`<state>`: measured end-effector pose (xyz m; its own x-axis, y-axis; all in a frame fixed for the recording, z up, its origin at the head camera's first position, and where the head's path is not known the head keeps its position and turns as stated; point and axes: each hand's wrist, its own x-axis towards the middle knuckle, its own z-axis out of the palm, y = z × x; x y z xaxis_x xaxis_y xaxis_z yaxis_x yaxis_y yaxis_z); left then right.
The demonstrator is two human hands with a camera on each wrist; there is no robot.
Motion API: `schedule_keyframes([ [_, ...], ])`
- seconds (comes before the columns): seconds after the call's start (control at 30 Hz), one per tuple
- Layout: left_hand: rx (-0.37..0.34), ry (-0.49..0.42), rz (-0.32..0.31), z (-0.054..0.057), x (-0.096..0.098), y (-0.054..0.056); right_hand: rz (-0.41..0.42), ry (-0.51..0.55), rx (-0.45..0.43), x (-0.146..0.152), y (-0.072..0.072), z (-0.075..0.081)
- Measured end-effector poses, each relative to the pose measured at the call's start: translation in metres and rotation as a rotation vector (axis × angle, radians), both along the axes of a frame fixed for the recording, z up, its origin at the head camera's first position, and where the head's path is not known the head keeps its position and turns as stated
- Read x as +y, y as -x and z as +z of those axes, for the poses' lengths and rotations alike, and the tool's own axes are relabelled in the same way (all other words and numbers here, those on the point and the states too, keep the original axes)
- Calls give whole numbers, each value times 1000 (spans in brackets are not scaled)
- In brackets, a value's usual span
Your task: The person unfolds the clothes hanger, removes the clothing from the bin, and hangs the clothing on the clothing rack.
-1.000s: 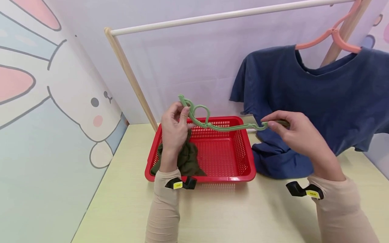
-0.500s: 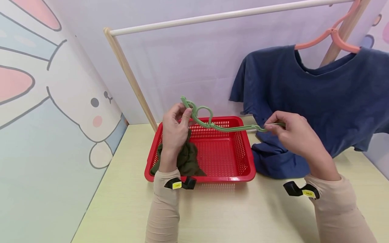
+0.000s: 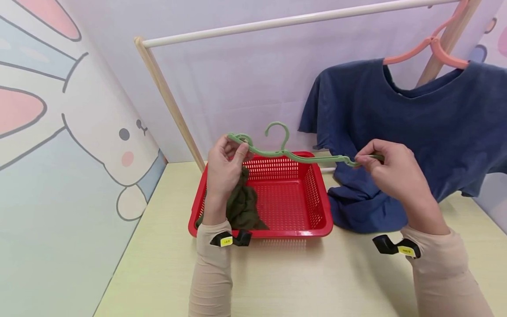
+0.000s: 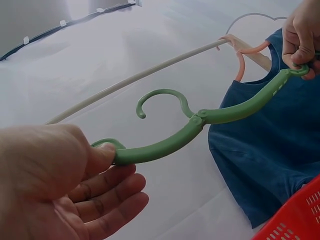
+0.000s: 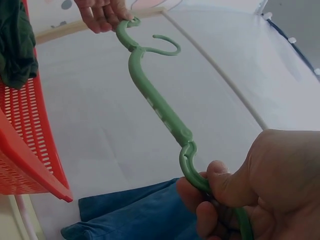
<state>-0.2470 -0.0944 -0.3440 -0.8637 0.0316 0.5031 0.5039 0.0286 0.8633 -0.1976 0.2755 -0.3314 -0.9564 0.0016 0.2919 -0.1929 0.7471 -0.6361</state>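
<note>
A green folding clothes hanger [image 3: 317, 159] is stretched out level above the basket, its hook pointing up. My left hand [image 3: 225, 171] pinches one end between thumb and fingers. At the other end my right hand [image 3: 396, 176] grips the tip with thumb and curled fingers. In the left wrist view the joint of the hanger [image 4: 197, 119] shows at the middle, below the hook. The right wrist view shows the notched end of the hanger [image 5: 187, 160] running into the right hand's fingers. Beneath, the red plastic basket [image 3: 295, 234] holds a dark green garment [image 3: 247, 207] at its left side.
A navy T-shirt [image 3: 412, 127] hangs on a pink hanger [image 3: 409, 56] at the right of the rack's white rail [image 3: 301, 20]. Its lower part lies bunched on the pale table [image 3: 301, 281]. A wooden post [image 3: 170, 103] stands behind the basket's left side.
The hanger has turned so that its hook, earlier tipped down and foreshortened, now stands up. My right hand has shifted slightly right, and my left hand slightly left.
</note>
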Motion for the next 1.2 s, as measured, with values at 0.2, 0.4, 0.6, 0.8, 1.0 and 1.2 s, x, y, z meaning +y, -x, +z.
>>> schedule_keyframes([
  [0.2, -36, 38, 11, 0, -6, -1, -43, 10, 8, 2, 0, 1],
  [0.4, -51, 112, 41, 0, -12, -2, -58, 21, 9, 3, 0, 1],
  [0.6, -66, 143, 10, 0, -12, -2, -86, 44, 13, 3, 0, 1],
  [0.8, -87, 198, -16, 1, -12, -2, -105, 70, 6, 2, -2, 2],
  [1.0, -74, 234, -36, 0, -8, -1, -108, 94, 4, 3, -2, 2],
  [1.2, -65, 265, -25, -2, -5, 0, -112, 101, -13, 3, -1, 2],
])
